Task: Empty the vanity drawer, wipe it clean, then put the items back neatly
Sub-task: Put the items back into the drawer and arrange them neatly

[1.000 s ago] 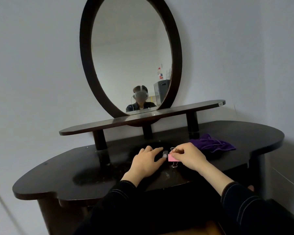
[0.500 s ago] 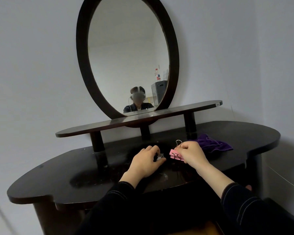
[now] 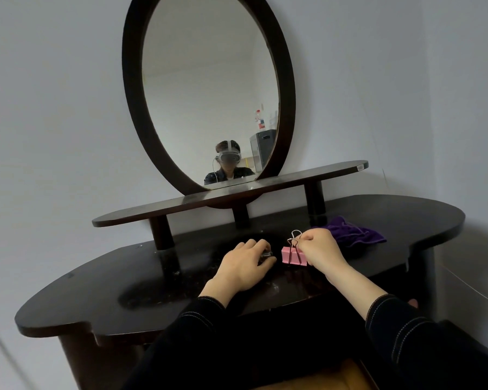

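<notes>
A pink binder clip (image 3: 293,255) is held just above the dark vanity top (image 3: 141,280), its wire handles pointing up. My right hand (image 3: 320,249) pinches those handles. To its left, my left hand (image 3: 244,264) curls its fingers round a small shiny metallic item (image 3: 69,254) that is mostly hidden under the fingers. A crumpled purple cloth (image 3: 352,233) lies on the top behind and right of my right hand. The drawer itself is hidden below my sleeves.
A raised dark shelf (image 3: 209,199) on short posts runs behind my hands, with an oval mirror (image 3: 209,94) above it. The wall is close on the right. A pale floor strip (image 3: 316,384) shows at the bottom.
My right hand has lifted the pink binder clip off the vanity top by its handles. My left hand has closed its fingers round the small shiny item.
</notes>
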Motion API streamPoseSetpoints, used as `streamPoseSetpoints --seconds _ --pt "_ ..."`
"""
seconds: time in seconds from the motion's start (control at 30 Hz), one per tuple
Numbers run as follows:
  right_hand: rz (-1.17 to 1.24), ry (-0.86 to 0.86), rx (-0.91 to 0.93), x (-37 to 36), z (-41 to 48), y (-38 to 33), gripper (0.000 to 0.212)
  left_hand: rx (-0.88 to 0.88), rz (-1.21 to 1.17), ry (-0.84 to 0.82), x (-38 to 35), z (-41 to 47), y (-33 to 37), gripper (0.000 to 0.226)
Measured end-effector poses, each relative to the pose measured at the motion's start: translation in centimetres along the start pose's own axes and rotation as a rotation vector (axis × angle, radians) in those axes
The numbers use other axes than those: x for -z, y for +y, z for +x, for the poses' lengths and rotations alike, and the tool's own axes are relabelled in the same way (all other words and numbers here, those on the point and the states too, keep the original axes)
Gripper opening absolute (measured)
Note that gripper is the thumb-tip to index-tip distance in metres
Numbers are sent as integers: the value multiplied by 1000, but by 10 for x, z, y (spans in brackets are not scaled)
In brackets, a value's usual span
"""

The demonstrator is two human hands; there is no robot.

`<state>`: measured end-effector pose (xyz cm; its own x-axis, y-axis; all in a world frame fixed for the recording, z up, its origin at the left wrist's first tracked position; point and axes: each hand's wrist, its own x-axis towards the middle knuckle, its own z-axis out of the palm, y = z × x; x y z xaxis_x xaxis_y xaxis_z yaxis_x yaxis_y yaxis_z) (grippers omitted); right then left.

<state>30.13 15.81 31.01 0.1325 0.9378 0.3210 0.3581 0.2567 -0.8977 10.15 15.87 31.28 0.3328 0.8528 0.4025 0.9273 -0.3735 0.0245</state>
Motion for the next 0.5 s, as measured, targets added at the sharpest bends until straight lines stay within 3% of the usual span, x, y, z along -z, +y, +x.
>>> streamPoseSetpoints --seconds 0.1,0.2,0.3,0.4,0.5 --pt "-69 -16 8 -1 2 0 17 -9 33 -30 1 2 2 45" --pt "-109 -18 10 -2 4 0 6 4 16 -19 1 1 5 35" --pt "-76 22 -24 0 4 1 16 32 0 21 0 0 5 30" --pt "-95 13 -13 1 3 0 10 60 -44 92 0 -2 5 26" --pt "-81 -48 -12 1 0 -4 26 108 -165 145 2 -7 7 20"
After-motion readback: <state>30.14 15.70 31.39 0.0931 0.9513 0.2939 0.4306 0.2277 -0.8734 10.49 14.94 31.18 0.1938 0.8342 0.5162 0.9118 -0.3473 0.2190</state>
